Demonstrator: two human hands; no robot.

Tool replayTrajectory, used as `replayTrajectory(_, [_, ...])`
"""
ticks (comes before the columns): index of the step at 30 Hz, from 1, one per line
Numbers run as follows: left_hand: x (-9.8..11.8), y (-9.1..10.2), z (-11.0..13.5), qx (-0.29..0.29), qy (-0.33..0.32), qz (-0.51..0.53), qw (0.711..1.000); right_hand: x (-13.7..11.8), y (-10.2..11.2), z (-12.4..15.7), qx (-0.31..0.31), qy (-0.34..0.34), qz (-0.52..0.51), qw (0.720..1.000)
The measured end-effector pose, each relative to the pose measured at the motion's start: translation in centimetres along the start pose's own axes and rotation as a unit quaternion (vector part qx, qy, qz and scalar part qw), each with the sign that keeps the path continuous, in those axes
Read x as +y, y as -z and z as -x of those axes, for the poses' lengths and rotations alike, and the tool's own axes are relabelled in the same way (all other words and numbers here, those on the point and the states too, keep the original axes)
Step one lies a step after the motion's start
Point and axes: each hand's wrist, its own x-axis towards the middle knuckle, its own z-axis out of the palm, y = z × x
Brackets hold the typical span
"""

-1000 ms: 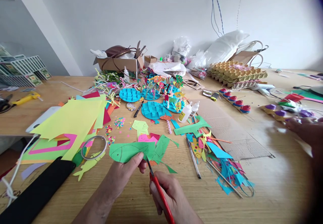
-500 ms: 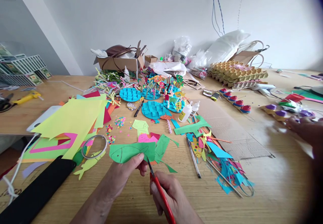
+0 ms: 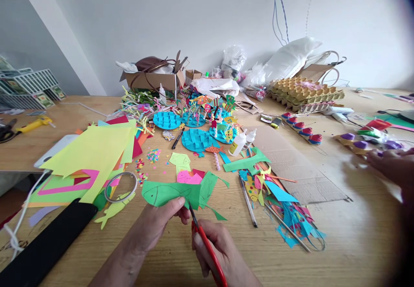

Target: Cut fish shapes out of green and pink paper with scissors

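Observation:
My left hand [image 3: 164,218] pinches a strip of green paper [image 3: 171,194] along its lower edge, thumb on top. A fish outline with an eye is drawn on the strip. In my right hand [image 3: 220,244] are scissors with red handles [image 3: 210,250], their dark blades at the lower right part of the green strip, near my left fingertips. Just behind the strip lie another green paper piece [image 3: 208,187], pink paper [image 3: 187,177] and a pale green paper fish [image 3: 180,159].
Coloured paper sheets [image 3: 93,149], a tape roll [image 3: 121,187] and a black object [image 3: 51,244] lie left. Paper scraps [image 3: 299,222], a pen [image 3: 248,203] and cardboard [image 3: 291,166] lie right. Glue bottles [image 3: 237,143] stand behind. Another person's hand [image 3: 391,166] touches a painted egg-carton strip [image 3: 352,143].
The green strip and my hands have shifted very slightly right, with the scissors still at the strip's lower edge. The other person's hand has barely moved.

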Motion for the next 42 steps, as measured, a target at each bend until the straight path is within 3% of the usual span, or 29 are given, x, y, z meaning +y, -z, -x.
replayTrajectory(18, [0.3, -0.1, -0.2, -0.003, -0.001, -0.024, 1.000, -0.2, 0.3, 0.0, 0.003, 0.018, 0.040, 0.999])
replayTrajectory(30, [0.0, 0.9, -0.4, -0.049, -0.005, -0.061, 0.997, -0.2, 0.6, 0.1, 0.015, 0.045, 0.125, 0.991])
replayTrajectory(42, [0.3, 0.7, -0.3, -0.041, -0.023, -0.079, 0.996, -0.7, 0.4, -0.1, 0.025, 0.057, 0.142, 0.988])
